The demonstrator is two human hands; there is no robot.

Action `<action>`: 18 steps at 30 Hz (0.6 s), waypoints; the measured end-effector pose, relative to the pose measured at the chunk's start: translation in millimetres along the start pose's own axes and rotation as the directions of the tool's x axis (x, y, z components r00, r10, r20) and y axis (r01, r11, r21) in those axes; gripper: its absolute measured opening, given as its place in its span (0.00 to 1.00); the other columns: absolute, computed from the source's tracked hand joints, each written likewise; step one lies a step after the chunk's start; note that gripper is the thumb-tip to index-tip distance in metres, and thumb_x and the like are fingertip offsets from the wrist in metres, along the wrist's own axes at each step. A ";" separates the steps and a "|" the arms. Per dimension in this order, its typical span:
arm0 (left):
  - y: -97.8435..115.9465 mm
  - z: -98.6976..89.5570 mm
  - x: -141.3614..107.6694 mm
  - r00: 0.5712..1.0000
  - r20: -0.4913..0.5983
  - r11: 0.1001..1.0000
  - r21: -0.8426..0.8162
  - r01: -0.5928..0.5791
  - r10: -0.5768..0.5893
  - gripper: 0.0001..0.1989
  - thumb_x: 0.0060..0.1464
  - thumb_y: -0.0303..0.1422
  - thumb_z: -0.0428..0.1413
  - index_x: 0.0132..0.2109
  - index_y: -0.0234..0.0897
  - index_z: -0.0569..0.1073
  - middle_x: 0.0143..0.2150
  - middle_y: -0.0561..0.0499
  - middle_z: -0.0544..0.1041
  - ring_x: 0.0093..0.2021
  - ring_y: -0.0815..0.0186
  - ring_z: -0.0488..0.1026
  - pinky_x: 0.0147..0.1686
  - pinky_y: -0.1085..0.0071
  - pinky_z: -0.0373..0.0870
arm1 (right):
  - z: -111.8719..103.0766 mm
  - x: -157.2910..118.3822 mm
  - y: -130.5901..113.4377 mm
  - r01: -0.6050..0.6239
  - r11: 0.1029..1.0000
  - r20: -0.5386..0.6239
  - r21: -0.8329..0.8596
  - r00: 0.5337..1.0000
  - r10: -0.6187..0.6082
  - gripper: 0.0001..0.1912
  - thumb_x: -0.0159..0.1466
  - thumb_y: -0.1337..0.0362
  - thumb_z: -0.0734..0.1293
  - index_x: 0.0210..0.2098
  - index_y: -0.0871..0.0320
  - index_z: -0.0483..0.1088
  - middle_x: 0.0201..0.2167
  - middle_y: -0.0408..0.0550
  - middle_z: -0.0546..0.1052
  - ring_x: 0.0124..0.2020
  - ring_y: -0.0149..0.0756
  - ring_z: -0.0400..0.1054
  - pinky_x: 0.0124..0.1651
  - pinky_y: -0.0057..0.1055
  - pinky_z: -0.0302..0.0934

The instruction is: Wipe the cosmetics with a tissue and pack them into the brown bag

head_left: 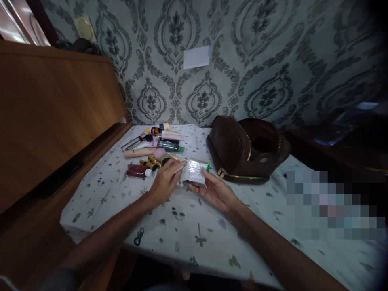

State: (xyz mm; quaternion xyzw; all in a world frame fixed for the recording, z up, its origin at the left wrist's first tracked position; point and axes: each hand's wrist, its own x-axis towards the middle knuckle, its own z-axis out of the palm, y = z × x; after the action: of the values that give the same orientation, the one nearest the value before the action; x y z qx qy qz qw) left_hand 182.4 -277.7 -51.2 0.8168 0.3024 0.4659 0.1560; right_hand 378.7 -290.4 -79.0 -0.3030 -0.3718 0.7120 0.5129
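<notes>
Over the table, both hands are at a small flat silver packet (196,173) with a shiny, crinkled surface and a bright green spot at its right corner. My right hand (218,192) grips it from the right, thumb on top and fingers underneath. My left hand (166,182) is closed at its left side, fingers on a whitish edge or flap. Just beyond the left hand lie cosmetics: a pink sponge (159,153), gold-capped tubes (154,161), and a dark red bottle (138,171) with a white cap. What exactly the packet contains is hidden.
A brown zippered bag (233,145) stands unzipped at the right, near the wall. More tubes, including a beige tube (139,152) and a dark green tube (169,146), lie at the back left. A wooden cabinet (60,109) borders the table (188,242) on the left.
</notes>
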 end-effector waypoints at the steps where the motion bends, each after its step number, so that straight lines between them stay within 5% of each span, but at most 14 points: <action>1: -2.0 -0.3 1.9 1.000 -0.006 1.000 -0.003 0.013 -0.013 0.16 0.66 0.31 0.47 0.55 0.37 0.73 0.50 0.42 0.76 0.52 0.59 0.72 0.52 0.60 0.70 | 2.0 -1.5 -1.0 0.014 1.000 0.015 -0.019 1.000 -0.014 0.15 0.64 0.54 0.67 0.48 0.52 0.71 0.52 0.48 0.77 0.51 0.42 0.73 0.51 0.44 0.71; 5: -11.1 0.2 3.1 0.996 -0.042 0.997 -0.028 0.077 -0.078 0.14 0.64 0.31 0.50 0.54 0.38 0.75 0.51 0.43 0.77 0.53 0.57 0.73 0.54 0.59 0.68 | 7.3 -4.6 -4.8 0.048 0.991 0.120 -0.126 0.992 -0.033 0.21 0.65 0.50 0.63 0.53 0.51 0.69 0.58 0.50 0.73 0.55 0.44 0.70 0.55 0.47 0.68; 11: -21.6 0.5 -0.4 0.979 -0.100 0.984 -0.053 0.172 -0.176 0.15 0.63 0.29 0.49 0.53 0.38 0.74 0.52 0.44 0.77 0.55 0.58 0.72 0.56 0.61 0.67 | 11.2 -7.7 -2.1 0.061 0.977 0.213 -0.204 0.977 -0.016 0.28 0.60 0.45 0.69 0.56 0.50 0.67 0.52 0.51 0.76 0.52 0.44 0.71 0.52 0.43 0.67; 18: -16.0 -0.4 -2.6 1.000 -0.022 0.999 -0.041 -0.002 0.001 0.16 0.64 0.25 0.46 0.51 0.38 0.75 0.48 0.44 0.76 0.52 0.60 0.72 0.52 0.61 0.69 | 11.2 -8.0 -0.8 0.118 0.912 0.165 -0.392 0.985 -0.057 0.36 0.54 0.48 0.75 0.58 0.52 0.65 0.49 0.50 0.73 0.47 0.42 0.69 0.47 0.36 0.66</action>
State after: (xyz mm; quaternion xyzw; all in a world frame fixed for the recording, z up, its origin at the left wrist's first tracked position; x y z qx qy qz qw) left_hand 175.5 -267.1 -61.3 0.8085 0.2940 0.4809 0.1690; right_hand 372.3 -300.3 -71.9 -0.3299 -0.5602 0.6181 0.4420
